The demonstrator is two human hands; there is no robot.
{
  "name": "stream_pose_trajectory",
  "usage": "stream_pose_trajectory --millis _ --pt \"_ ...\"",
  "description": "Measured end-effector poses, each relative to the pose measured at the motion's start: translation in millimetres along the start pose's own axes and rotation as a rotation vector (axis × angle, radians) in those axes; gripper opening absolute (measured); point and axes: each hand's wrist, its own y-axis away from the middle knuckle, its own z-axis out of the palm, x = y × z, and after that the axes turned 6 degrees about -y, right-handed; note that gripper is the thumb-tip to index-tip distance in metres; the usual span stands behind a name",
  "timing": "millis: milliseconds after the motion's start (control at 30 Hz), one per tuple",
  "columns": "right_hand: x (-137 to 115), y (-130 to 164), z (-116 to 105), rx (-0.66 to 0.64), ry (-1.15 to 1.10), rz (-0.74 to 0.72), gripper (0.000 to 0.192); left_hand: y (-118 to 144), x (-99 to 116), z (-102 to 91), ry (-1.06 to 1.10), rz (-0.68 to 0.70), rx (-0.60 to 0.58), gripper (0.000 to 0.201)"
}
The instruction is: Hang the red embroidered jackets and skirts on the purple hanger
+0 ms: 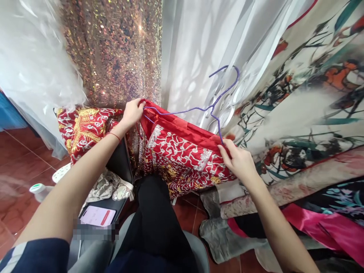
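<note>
A red embroidered garment with silver and gold patterns stretches between my two hands above my lap. Its smooth red upper edge faces up. My left hand pinches the garment's left corner, close to one end of a purple wire hanger. At the other end, my right hand grips the right corner with the hanger's arm beside its fingers. The hanger's hook points up and away from me. Parts of the hanger ends are hidden by my fingers and the fabric.
Another red and gold embroidered piece lies at left. A sequinned cloth, white sheer fabric and a floral-painted cloth hang ahead. Beside my left forearm are a phone, a patterned cloth bag and a white-capped bottle.
</note>
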Motion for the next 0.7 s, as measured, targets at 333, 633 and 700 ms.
stream_pose_trajectory --millis 333,633,700 --pt "-14.8 7.9 1.2 0.243 0.095 -0.229 0.028 42.1 18.1 -13.8 -1.361 0.262 -0.088 0.041" --pt "-17.8 9.5 -26.7 0.279 0.322 -0.35 0.02 76.0 67.7 32.9 -1.115 0.402 -0.032 0.035" --pt "-14.5 13.0 -28.1 0.282 0.327 -0.315 0.02 101.8 68.1 49.1 -1.092 0.419 -0.124 0.036"
